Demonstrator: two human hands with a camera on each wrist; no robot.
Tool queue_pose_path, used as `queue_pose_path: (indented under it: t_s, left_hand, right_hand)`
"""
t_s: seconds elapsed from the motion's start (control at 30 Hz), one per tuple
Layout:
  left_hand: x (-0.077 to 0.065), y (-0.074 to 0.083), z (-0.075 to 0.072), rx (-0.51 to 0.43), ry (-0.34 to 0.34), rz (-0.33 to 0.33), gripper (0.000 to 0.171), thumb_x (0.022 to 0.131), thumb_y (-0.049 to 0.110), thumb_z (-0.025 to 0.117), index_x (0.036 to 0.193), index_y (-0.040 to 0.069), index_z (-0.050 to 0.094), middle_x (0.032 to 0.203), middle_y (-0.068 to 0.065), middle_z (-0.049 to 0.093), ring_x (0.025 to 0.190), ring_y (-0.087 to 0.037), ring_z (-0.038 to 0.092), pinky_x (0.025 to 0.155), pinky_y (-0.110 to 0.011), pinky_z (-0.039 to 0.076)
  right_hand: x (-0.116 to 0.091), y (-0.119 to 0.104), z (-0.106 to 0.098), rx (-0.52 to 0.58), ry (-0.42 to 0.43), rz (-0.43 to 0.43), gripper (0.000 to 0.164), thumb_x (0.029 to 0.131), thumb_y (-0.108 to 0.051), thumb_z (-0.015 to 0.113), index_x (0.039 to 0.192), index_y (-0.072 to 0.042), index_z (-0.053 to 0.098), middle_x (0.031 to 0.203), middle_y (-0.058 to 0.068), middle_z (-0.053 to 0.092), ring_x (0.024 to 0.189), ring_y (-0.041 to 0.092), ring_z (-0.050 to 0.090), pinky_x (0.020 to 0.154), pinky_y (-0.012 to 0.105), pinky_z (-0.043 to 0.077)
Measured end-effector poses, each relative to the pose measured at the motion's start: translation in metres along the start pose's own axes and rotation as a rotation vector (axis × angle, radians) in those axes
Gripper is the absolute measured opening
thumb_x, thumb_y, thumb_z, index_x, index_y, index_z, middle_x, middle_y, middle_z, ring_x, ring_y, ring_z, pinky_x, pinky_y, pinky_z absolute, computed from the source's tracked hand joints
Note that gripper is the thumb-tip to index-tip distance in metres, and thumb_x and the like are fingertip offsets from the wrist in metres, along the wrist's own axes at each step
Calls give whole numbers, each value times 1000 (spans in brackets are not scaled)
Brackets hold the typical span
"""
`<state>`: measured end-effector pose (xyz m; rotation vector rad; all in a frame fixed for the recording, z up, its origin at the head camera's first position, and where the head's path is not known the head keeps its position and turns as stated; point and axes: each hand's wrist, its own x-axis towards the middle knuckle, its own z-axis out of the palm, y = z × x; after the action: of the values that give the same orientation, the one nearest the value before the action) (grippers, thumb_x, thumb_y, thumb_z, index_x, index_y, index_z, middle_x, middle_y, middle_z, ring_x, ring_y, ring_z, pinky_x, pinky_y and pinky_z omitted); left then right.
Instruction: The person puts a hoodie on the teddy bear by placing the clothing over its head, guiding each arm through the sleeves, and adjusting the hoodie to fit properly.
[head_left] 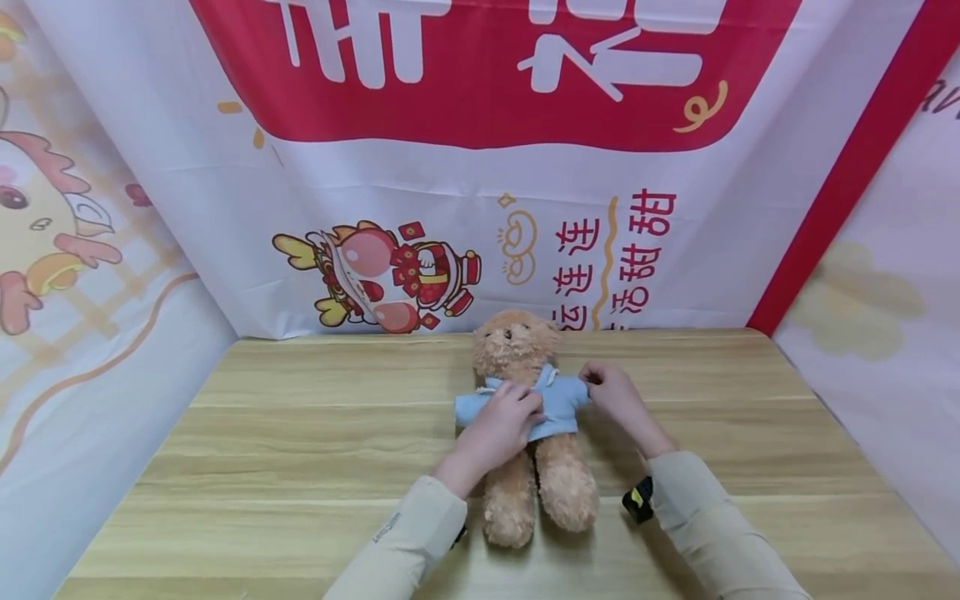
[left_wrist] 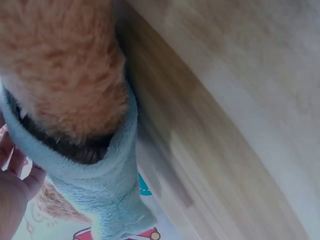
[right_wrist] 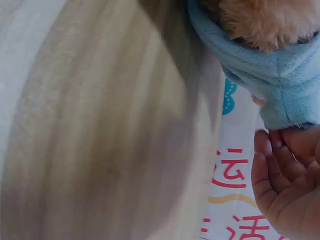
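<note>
A tan plush teddy bear (head_left: pixel 568 487) lies on its back, its head toward the fabric backdrop. It wears a light blue shirt (head_left: pixel 561 412) with a pale-edged collar. My left hand (head_left: pixel 504 421) is over the shirt's front with bent fingers; in the left wrist view its thumb and fingers (left_wrist: pixel 32 181) touch the blue cloth, but the fingertips are partly hidden. With thumb and fingers, my right hand (head_left: pixel 617 396) pinches the end of the sleeve on the right. That sleeve (right_wrist: pixel 287 111) meets the fingertips in the right wrist view. No paw shows beyond its cuff.
The bear lies on a wood-grain table (head_left: pixel 315 450). Behind the table's far edge hangs a white and red printed backdrop (head_left: pixel 420 179). Printed cloth also hangs at the left and right sides. A black strap device (head_left: pixel 639 500) is at the right wrist.
</note>
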<state>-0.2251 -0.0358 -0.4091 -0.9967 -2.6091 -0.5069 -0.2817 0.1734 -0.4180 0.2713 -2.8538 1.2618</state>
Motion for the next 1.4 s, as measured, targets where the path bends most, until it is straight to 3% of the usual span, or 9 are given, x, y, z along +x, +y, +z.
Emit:
queue_pose_path:
  t_s: [0.1, 0.2, 0.4, 0.6, 0.83, 0.93, 1.13, 1.27, 1.4]
  left_hand:
    - [-2, -2, 1, -16, 19, -30, 11, 97, 21, 55, 93, 13, 62, 95, -2, 61, 86, -17, 52, 74, -28, 47]
    - [-1, -3, 3, 12, 6, -55, 19, 97, 22, 55, 113, 16, 63, 100, -3, 62, 89, -18, 53, 76, -28, 48]
    - [4, -3, 3, 74, -71, -96, 45, 98, 25, 53, 142, 26, 45, 105, -6, 62, 95, -18, 53, 80, -29, 50]
    - [10, 0, 4, 128, -103, -114, 40, 99, 25, 50, 139, 29, 50, 102, -6, 59, 88, -17, 48, 72, -26, 46]
    - [8, 0, 15, 201, -10, -87, 29, 102, 20, 43, 125, 15, 59, 105, -7, 57, 92, -19, 48, 77, -26, 48]
    - [6, 0, 18, 169, 30, -91, 24, 102, 20, 42, 115, 12, 60, 107, -8, 58, 95, -21, 50, 83, -30, 49]
    - [8, 0, 13, 120, -12, -92, 22, 102, 24, 42, 110, 15, 61, 109, -5, 60, 97, -20, 51, 84, -30, 49]
    - [9, -1, 12, 116, -52, -68, 21, 102, 25, 43, 108, 17, 61, 109, -3, 61, 95, -18, 52, 82, -28, 49]
    - [9, -3, 11, 65, -50, -98, 19, 102, 24, 44, 105, 17, 61, 108, -2, 60, 94, -17, 52, 80, -28, 50]
  right_hand:
    - [-2, -4, -3, 1, -23, 11, 14, 90, -3, 54, 92, 5, 66, 90, 18, 67, 81, 21, 58, 69, 28, 47]
    - [-6, -9, -5, 16, -50, 17, 21, 93, -10, 56, 102, 4, 69, 100, 20, 69, 87, 24, 64, 73, 31, 52]
    - [-14, -15, -6, -8, -67, -50, 24, 93, -10, 59, 110, 4, 68, 106, 22, 69, 91, 28, 66, 74, 33, 56]
    - [-19, -21, -6, -66, -96, -57, 27, 92, -8, 60, 115, 4, 63, 100, 22, 70, 91, 31, 67, 75, 37, 56]
    - [-19, -23, 2, -38, 34, 70, 19, 88, -3, 60, 102, 6, 69, 94, 20, 70, 84, 26, 64, 69, 32, 53]
    - [-16, -20, 4, -54, 98, 51, 13, 85, 2, 60, 91, 4, 71, 87, 18, 70, 78, 23, 62, 66, 29, 49]
    - [-5, -9, 1, -126, 155, -21, 10, 85, 4, 60, 83, 1, 69, 83, 18, 70, 76, 26, 63, 66, 32, 49]
    - [2, -2, -2, -138, 161, -1, 9, 88, 0, 61, 85, 1, 70, 88, 18, 72, 81, 28, 65, 69, 34, 51]
    - [5, 1, -4, -92, 109, 1, 12, 91, -4, 59, 91, 2, 70, 93, 19, 71, 85, 28, 65, 69, 31, 50]
